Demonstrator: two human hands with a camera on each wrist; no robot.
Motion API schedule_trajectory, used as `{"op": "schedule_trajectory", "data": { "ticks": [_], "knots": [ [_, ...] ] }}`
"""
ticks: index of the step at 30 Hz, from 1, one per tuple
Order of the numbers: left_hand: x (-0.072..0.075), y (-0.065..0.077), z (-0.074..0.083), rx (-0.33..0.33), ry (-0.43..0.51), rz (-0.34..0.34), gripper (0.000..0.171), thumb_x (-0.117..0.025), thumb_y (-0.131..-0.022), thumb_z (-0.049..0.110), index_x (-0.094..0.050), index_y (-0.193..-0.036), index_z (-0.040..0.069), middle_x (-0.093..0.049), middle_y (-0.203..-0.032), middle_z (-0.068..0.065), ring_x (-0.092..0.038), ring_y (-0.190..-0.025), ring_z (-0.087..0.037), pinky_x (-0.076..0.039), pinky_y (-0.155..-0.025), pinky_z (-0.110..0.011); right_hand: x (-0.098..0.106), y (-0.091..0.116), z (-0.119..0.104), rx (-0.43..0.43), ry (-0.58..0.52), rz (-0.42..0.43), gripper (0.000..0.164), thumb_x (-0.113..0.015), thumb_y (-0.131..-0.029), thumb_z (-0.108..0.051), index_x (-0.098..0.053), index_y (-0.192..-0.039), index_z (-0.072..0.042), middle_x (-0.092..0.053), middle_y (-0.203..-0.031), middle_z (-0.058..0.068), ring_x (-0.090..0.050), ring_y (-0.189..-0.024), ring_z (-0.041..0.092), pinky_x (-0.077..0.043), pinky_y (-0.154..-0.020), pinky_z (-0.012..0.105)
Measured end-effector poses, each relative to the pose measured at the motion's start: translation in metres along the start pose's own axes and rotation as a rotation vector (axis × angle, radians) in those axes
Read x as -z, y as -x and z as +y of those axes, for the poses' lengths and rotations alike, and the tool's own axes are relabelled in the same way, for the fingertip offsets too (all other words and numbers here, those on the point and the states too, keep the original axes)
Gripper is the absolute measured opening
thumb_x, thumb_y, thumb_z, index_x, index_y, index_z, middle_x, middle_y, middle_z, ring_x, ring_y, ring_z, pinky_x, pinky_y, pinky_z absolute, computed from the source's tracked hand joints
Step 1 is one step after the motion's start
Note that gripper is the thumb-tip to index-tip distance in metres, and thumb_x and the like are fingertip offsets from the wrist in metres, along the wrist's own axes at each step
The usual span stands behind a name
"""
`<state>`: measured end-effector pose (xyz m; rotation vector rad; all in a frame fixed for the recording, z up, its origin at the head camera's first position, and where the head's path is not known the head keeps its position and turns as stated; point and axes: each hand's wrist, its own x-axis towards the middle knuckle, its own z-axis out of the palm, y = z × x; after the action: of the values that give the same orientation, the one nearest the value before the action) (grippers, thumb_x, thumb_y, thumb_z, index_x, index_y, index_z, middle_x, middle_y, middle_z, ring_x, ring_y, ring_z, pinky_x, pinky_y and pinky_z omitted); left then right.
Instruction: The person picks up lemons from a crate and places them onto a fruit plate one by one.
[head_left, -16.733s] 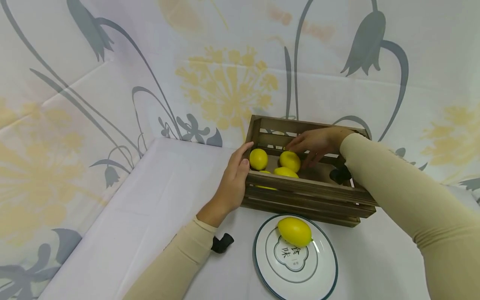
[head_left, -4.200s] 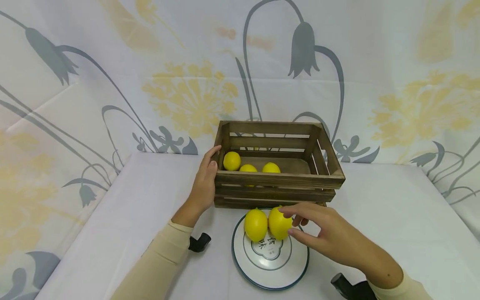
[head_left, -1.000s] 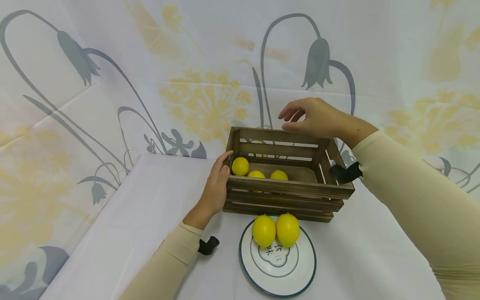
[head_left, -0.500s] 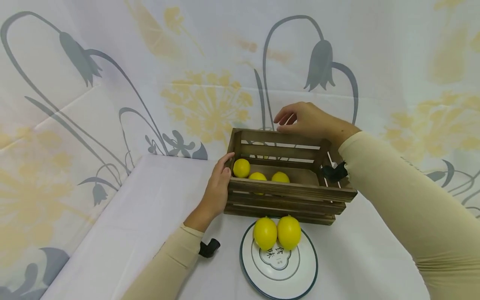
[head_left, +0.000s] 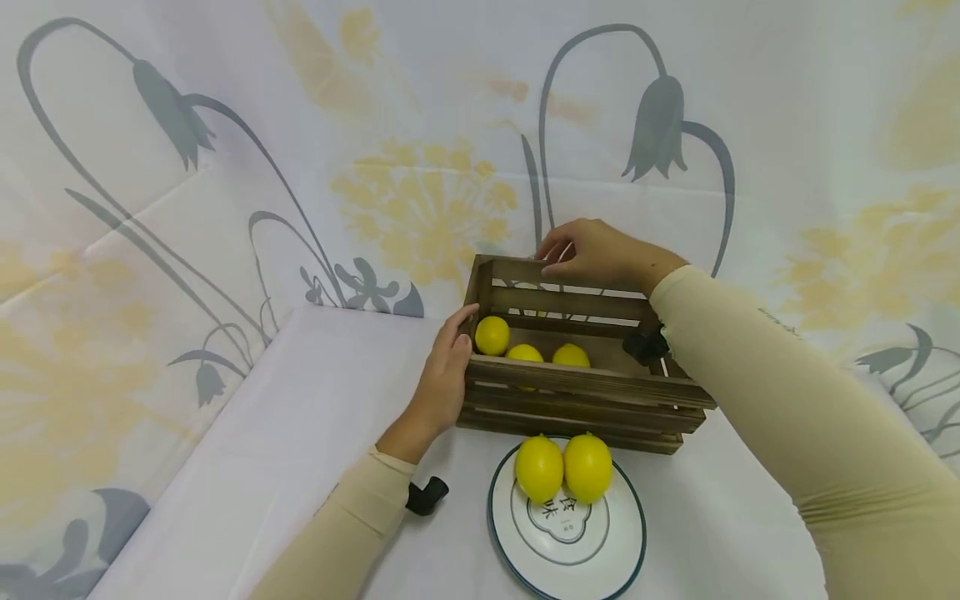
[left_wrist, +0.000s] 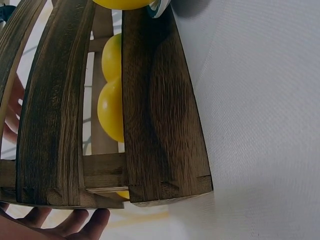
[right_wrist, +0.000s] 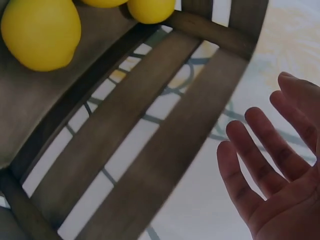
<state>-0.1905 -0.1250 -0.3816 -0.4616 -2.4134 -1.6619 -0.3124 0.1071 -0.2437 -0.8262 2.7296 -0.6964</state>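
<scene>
Wooden crate (head_left: 592, 387), right of frame centre, long side toward viewer. Three lemons (head_left: 492, 336) inside, mostly toward its left half. Left hand (head_left: 441, 375) set against the crate's left end, fingers fairly straight, thumb at near corner; probably bracing it so it won't slide. Right hand (head_left: 600, 257) over the back rim, fingers loosely bent and spread, holding nothing. White plate (head_left: 622, 533) lower centre-right, just in front of crate, likely for short reach; lemon pair (head_left: 539, 469) on its far part, touching. White counter (head_left: 322, 375) underneath.
</scene>
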Motion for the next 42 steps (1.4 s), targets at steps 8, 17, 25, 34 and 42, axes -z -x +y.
{"op": "schedule_trajectory", "data": {
  "ticks": [8, 17, 25, 34, 42],
  "knots": [
    [-0.006, 0.003, 0.006, 0.006, 0.003, 0.003, 0.048, -0.022, -0.109, 0.034, -0.029, -0.156, 0.023, -0.025, -0.163, -0.007, -0.031, -0.145, -0.031, -0.024, -0.12, -0.058, -0.011, -0.011, 0.001, 0.058, 0.029, -0.043, 0.03, -0.067, -0.095, -0.017, -0.067, -0.123, -0.004, -0.068, -0.121, 0.017, -0.064, -0.116, 0.034, -0.051, -0.099, 0.05],
    [-0.011, 0.001, 0.014, -0.02, -0.006, -0.003, 0.051, -0.021, -0.108, 0.037, -0.029, -0.156, 0.021, -0.026, -0.163, -0.006, -0.029, -0.148, -0.027, -0.024, -0.121, -0.057, -0.022, -0.014, 0.002, 0.078, 0.019, -0.078, 0.028, -0.066, -0.095, -0.015, -0.067, -0.121, -0.002, -0.07, -0.116, 0.016, -0.065, -0.111, 0.031, -0.051, -0.099, 0.049],
    [-0.01, 0.005, 0.014, -0.003, -0.003, -0.011, 0.049, -0.022, -0.109, 0.034, -0.029, -0.156, 0.022, -0.027, -0.162, -0.007, -0.035, -0.142, -0.03, -0.026, -0.119, -0.057, -0.035, -0.018, 0.006, 0.023, -0.083, -0.148, 0.032, -0.066, -0.097, -0.019, -0.065, -0.125, -0.003, -0.065, -0.126, 0.015, -0.059, -0.119, 0.03, -0.048, -0.103, 0.049],
    [-0.009, 0.008, 0.012, -0.002, 0.011, -0.011, 0.05, -0.021, -0.109, 0.038, -0.029, -0.156, 0.022, -0.027, -0.162, -0.006, -0.038, -0.139, -0.033, -0.029, -0.116, -0.058, -0.045, -0.021, 0.005, -0.025, -0.15, -0.187, 0.033, -0.065, -0.097, -0.024, -0.065, -0.127, -0.009, -0.062, -0.129, 0.009, -0.059, -0.118, 0.026, -0.051, -0.099, 0.045],
    [-0.006, 0.011, 0.013, -0.005, 0.009, -0.01, 0.048, -0.022, -0.109, 0.034, -0.028, -0.156, 0.024, -0.028, -0.162, -0.005, -0.046, -0.126, -0.035, -0.035, -0.111, -0.057, -0.055, -0.026, 0.001, -0.01, -0.195, -0.284, 0.034, -0.061, -0.099, -0.021, -0.063, -0.13, -0.006, -0.063, -0.13, 0.012, -0.064, -0.109, 0.024, -0.053, -0.097, 0.045]
  ]
}}
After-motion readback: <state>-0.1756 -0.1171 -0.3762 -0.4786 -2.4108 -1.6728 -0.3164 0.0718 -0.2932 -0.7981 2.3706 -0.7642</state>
